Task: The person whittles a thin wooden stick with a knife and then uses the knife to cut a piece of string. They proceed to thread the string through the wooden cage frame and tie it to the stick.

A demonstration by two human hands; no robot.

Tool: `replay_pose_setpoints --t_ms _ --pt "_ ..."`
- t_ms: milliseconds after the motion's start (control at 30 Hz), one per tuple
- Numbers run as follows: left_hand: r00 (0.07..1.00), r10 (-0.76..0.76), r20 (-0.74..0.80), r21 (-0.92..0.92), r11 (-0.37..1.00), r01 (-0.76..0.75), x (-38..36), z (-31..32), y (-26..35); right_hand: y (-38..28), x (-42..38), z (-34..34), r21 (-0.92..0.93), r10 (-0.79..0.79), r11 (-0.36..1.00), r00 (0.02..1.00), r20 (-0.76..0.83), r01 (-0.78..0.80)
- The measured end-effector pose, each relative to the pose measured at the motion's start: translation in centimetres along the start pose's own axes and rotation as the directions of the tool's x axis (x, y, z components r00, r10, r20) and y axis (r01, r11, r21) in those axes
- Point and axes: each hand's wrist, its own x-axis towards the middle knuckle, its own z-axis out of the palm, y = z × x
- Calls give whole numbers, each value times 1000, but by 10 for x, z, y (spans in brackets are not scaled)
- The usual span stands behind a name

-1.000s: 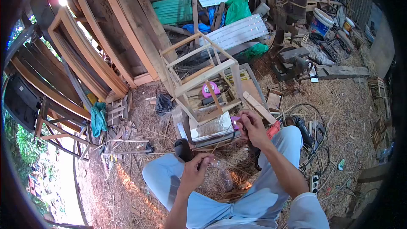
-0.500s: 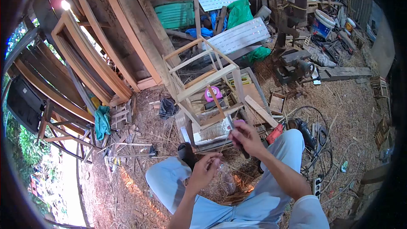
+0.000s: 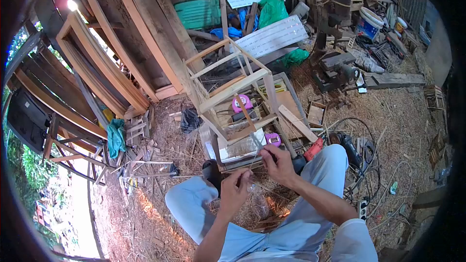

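My left hand (image 3: 234, 190) is closed in a pinch above my lap, its fingertips on what looks like a thin stick, mostly hidden. Close by on the right, my right hand (image 3: 279, 165) is closed around a slim tool, apparently a knife, with only a narrow grey part showing past the fingers. Beyond both hands stands a small wooden frame (image 3: 234, 91) with slender legs and rails. Beneath it, a pink tape measure (image 3: 241, 103) lies in a low wooden tray (image 3: 297, 101). A purple tape measure (image 3: 273, 139) sits just beyond my right hand.
A red-and-black power tool (image 3: 314, 149) lies beside my right knee, with cables and a power strip (image 3: 362, 210) nearby. Wooden door or window frames (image 3: 145, 43) lean at the left. A bench vise (image 3: 342, 75) stands at the right. Shavings cover the ground.
My right hand has turned and moved slightly down, uncovering the purple tape measure. My left hand has shifted a little down and left, still pinched.
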Motion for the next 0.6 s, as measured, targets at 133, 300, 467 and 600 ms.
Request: replay_pose_setpoints --t_ms 133,300,467,600 --pt "998 58 -28 87 995 -55 4 -4 8 2 -10 17 -39 -309 950 951 7 309" --pt "992 123 2 107 987 -123 6 -9 17 -3 -3 5 -41 10 999 999 -41 -12" --pt "993 115 -37 70 991 -113 9 -8 5 -10 -8 12 -79 -196 978 980 -12 195" --pt "1000 -11 28 67 998 9 5 -13 7 4 -15 16 -92 -146 986 987 -67 140"
